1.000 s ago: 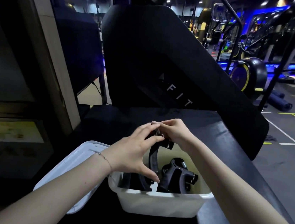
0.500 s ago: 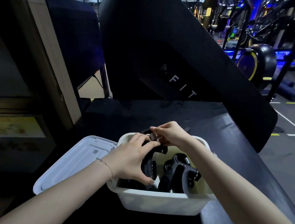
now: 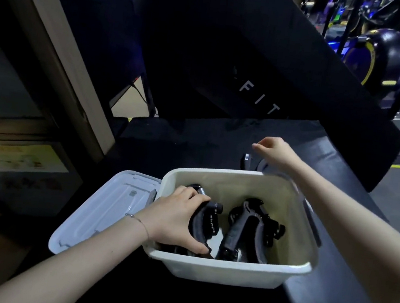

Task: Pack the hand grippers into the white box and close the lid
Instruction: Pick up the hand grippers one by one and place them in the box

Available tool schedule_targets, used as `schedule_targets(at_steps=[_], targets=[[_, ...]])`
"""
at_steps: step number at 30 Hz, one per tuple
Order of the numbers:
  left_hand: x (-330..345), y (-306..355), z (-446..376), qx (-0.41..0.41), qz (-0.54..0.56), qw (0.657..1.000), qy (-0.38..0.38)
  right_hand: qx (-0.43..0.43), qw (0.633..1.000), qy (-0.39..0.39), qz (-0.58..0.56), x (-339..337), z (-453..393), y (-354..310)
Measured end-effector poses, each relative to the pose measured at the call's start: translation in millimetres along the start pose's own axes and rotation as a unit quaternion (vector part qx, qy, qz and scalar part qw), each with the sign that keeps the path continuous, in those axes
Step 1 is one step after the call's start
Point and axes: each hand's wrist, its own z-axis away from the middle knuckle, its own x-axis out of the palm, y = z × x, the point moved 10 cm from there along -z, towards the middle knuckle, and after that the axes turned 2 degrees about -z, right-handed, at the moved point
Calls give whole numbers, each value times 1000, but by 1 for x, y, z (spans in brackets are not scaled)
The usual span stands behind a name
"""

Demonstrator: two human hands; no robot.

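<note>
Left hand (image 3: 175, 220) inside box (image 3: 229, 272), fingers and thumb curled round black gripper (image 3: 204, 223) at box's left side. Second gripper (image 3: 247, 229) lies in box, right of it. Right hand (image 3: 273, 149) beyond box's far rim, above another gripper (image 3: 246, 160) on dark surface (image 3: 195, 140), fingers loosely curled, holding nothing. Lid (image 3: 101, 211) lies off, left of box.

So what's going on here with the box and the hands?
A person is packing black hand grippers into an open white plastic box on a dark table. The left hand has its grip on one black hand gripper inside the box, beside another black gripper already lying there. The right hand reaches past the box toward a further black gripper on the table. The white lid lies off, left of the box.
</note>
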Motion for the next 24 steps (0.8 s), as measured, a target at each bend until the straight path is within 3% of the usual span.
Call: schedule_targets(at_steps=[6,11,24], targets=[[6,0,-3,4,1,1000,-22,-27,983,-92,156,28,-27,13],[9,1,-8,11,12,999,-33,12,944,-187,270,55,-45,48],[14,3,-13,18,45,998,-45,24,909,-286,301,92,-57,82]])
